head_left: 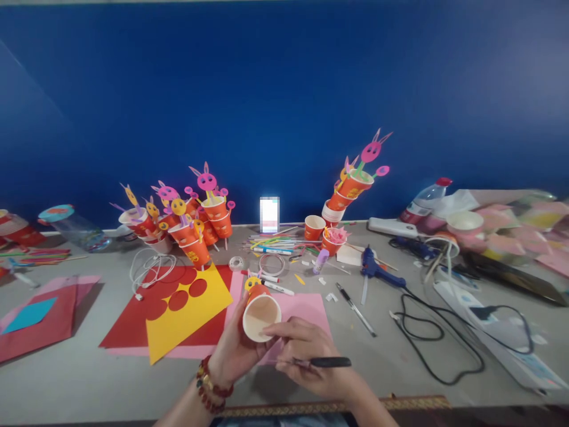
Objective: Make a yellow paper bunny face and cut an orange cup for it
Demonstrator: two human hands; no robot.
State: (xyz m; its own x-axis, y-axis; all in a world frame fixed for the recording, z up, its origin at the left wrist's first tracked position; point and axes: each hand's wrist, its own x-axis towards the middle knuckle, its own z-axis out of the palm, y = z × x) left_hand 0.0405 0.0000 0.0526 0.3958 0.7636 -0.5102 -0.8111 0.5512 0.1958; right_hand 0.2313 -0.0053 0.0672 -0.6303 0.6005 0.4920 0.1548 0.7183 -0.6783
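Note:
My left hand (235, 350) is wrapped round an orange paper cup (270, 314), its pale inside tilted toward me. A yellow paper face with ears (253, 283) shows just beyond the cup. My right hand (306, 356) is closed on a slim tool with a black handle (331, 362); its front end is hidden among the fingers, so I cannot tell the exact kind. The right index finger touches the cup's near rim. Behind the hands lie a pink paper sheet (306, 305) and a yellow sheet with round holes (191, 320) on red paper (124, 320).
Several decorated cups stand at the left (191, 243), and a tall cup stack (338, 201) leans at the back right. A blue glue gun (377, 270) trails its black cable (444, 379) across the right side. A pen (355, 308) and a purple glue stick (320, 261) are nearer.

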